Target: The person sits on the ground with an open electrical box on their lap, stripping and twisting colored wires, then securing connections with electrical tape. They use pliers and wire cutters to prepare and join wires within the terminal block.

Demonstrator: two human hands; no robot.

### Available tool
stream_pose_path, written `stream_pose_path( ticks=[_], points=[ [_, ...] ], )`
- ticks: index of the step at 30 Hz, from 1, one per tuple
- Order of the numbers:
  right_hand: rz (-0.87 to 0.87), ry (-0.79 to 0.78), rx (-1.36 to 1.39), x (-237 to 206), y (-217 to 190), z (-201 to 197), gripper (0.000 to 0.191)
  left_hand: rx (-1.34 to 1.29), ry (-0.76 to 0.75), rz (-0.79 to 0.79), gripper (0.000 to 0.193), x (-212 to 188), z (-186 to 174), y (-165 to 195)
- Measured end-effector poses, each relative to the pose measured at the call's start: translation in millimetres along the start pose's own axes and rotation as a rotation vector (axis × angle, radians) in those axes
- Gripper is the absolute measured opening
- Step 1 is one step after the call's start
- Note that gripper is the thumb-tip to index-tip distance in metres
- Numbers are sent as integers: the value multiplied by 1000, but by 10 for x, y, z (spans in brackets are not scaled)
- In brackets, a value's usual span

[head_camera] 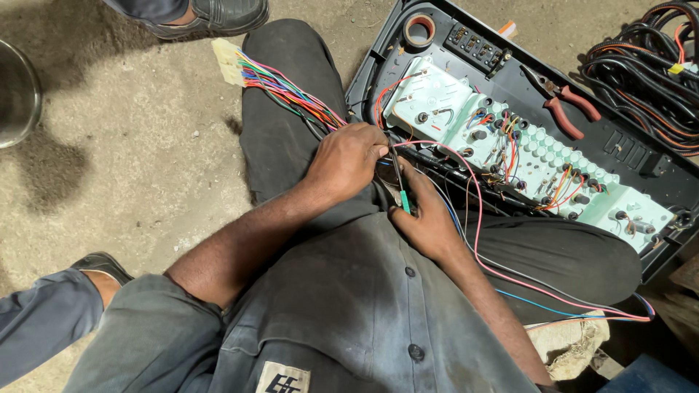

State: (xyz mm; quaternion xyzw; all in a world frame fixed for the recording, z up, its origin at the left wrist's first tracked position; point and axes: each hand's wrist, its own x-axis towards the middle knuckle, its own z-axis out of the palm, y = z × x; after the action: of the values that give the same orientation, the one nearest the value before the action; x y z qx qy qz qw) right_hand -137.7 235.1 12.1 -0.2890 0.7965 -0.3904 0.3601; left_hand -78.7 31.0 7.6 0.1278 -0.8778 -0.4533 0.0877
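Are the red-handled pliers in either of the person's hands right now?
No, the red-handled pliers lie on the black panel, apart from both hands.

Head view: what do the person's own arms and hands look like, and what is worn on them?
Both hands are bare: no gloves, rings or watch show on the left hand or the right hand. The forearms are uncovered. The left arm has a grey-blue work-shirt sleeve pushed up near the elbow, creased and grimy. The right arm's sleeve is not visible.

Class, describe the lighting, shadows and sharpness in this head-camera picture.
Head view: soft daylight, no harsh glare; a broad dim shadow lies on the concrete floor at left. The left hand, right hand and pale circuit panel are sharp; edges bend slightly, wide-angle.
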Motion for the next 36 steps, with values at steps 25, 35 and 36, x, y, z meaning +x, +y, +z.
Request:
stream_pose_path(
  ticks=[25,35,36],
  points=[
    [-7,33,-202,-100,-258,-86,48,-8,131,54,15,-16,-144,109],
    [-87,139,-335,-72,-361,-47,50,-115,129,37,10,-78,-153,87],
    [-91,149,-343,-76,-363,-47,50,-128,128,22,10,-86,-145,81]
  ],
)
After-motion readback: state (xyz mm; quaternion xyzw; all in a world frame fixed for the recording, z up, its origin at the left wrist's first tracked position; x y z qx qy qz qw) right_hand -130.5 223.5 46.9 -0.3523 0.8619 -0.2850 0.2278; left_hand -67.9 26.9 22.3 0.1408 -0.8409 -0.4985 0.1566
